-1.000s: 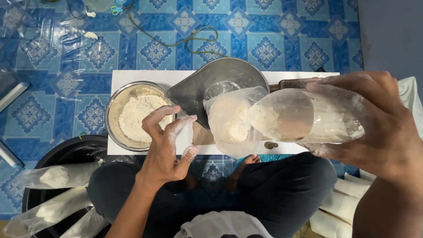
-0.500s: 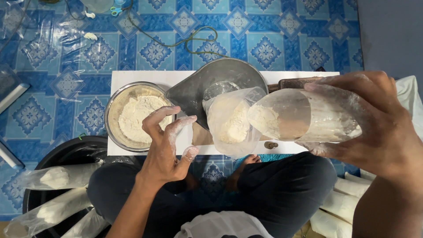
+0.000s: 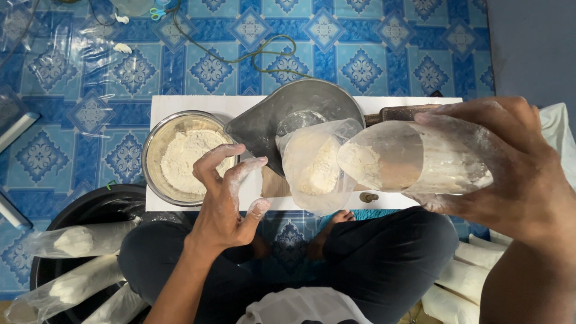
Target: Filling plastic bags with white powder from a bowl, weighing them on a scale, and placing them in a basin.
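Observation:
My right hand (image 3: 510, 168) grips a clear glass cup (image 3: 414, 159) lying on its side, dusted with flour, its mouth against a clear plastic bag (image 3: 315, 168) that holds white flour. My left hand (image 3: 228, 198), fingers apart and floury, hovers empty just left of the bag, beside a metal bowl of flour (image 3: 157, 150). Behind the bag sits a grey metal scale pan (image 3: 288, 114) on a white board (image 3: 180, 105).
I sit cross-legged on a blue patterned tile floor (image 3: 108, 66). Filled flour bags (image 3: 78, 240) lie in a black tub (image 3: 90, 207) at my left, more bags (image 3: 462, 282) at my right. A green cord (image 3: 252, 54) and scissors (image 3: 159, 12) lie beyond the board.

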